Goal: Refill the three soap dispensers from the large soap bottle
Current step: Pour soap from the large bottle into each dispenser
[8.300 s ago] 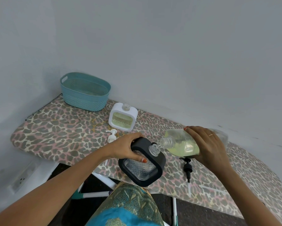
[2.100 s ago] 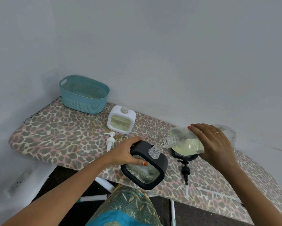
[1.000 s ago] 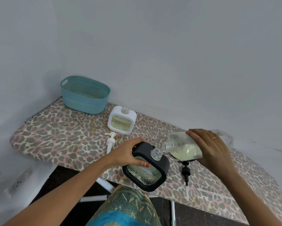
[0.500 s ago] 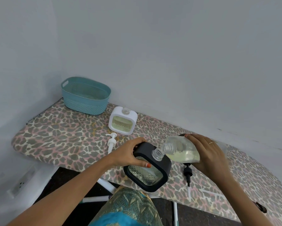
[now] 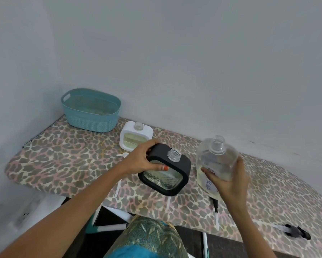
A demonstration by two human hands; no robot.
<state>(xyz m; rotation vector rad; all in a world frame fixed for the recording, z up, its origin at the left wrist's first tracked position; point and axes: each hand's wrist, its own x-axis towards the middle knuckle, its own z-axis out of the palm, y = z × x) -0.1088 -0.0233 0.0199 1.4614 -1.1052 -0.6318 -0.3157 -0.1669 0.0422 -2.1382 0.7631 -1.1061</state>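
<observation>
Leopard-print cloth covers the ironing board (image 5: 63, 155), which runs along a bare grey wall with a teal basket (image 5: 91, 110) at its far left end. Close in front of me my left hand (image 5: 141, 161) holds the black dispenser (image 5: 167, 183), fingers (image 5: 151, 144) curled over its top left corner and thumb pressed on the front window. It is tilted, with its open neck leaning up and to the right. I cannot tell whether its lower edge rests on the board. My right hand (image 5: 229, 181) grips the soap bottle (image 5: 216, 159) low on its body, fingers wrapped round the back and thumb across the handwritten label. That bottle is nearly upright, uncapped mouth on top, with the soap pooled low inside. Its mouth sits to the right of the dispenser's neck and higher, the two apart, nothing flowing. Any further pour, I judge, means tipping the bottle's long axis leftward over that neck. That is the right hand's job, while the left only steadies. The ribbed window hides how full the black dispenser is. Beyond my left hand the white dispenser (image 5: 136, 135) stands open with pale soap showing. A white pump (image 5: 122, 155) lies by my wrist and a black pump (image 5: 296, 232) near the board's right edge. I see no third dispenser.
</observation>
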